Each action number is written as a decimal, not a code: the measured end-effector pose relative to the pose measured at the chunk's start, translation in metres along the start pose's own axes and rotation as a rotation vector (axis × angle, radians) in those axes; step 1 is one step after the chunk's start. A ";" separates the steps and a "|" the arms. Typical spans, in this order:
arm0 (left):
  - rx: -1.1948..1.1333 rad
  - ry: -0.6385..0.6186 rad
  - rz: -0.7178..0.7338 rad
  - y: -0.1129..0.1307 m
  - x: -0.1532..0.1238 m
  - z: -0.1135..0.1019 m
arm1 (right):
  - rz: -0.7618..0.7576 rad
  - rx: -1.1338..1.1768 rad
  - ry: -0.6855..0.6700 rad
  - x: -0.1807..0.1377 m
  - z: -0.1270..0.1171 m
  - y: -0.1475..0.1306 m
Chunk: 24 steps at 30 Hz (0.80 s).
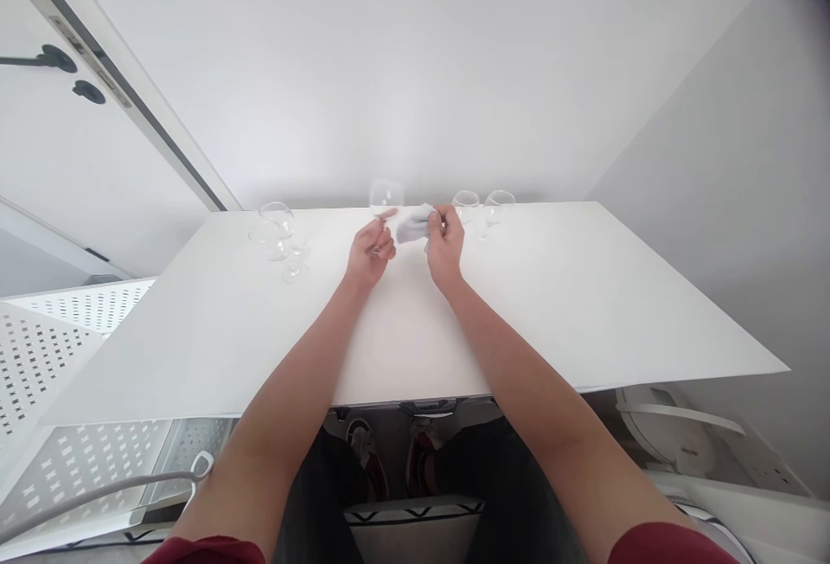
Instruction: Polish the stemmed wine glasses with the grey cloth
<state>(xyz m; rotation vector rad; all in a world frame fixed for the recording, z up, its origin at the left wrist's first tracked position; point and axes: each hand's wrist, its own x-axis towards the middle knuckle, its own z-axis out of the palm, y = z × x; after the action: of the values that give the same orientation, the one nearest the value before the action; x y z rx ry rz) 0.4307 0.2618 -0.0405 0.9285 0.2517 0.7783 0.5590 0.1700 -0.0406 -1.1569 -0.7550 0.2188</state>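
My left hand (371, 251) grips the stem of a clear wine glass (386, 195), holding it upright above the white table (584, 304). My right hand (444, 244) is closed on a small pale cloth (413, 222), which sits next to the glass bowl. Two clear stemmed glasses (277, 235) stand on the table to the left of my hands. Two more glasses (483, 205) stand at the far edge to the right.
A white wall rises just behind the table. A door with dark handles (58, 62) is at the upper left. White perforated panels (58, 330) lie at the lower left, and a white appliance (667, 426) sits at the lower right.
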 end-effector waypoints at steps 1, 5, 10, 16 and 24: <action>0.045 -0.056 -0.048 -0.002 0.000 0.002 | 0.045 0.043 -0.029 0.000 0.002 0.001; 0.157 -0.199 -0.088 -0.007 -0.002 0.007 | 0.194 0.262 -0.057 0.005 0.006 0.007; 0.087 -0.076 0.056 -0.004 -0.004 0.008 | 0.133 0.029 0.086 0.008 -0.001 0.014; 0.115 -0.090 -0.006 -0.003 -0.005 0.010 | 0.227 -0.130 0.011 0.006 0.002 0.024; 0.100 0.013 0.057 -0.007 0.004 0.001 | 0.299 0.411 -0.242 0.017 -0.006 0.002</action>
<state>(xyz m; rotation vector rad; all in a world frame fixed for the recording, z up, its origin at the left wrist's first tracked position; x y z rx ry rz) 0.4379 0.2613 -0.0453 1.0290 0.2783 0.8308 0.5757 0.1751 -0.0363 -0.8529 -0.7032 0.7414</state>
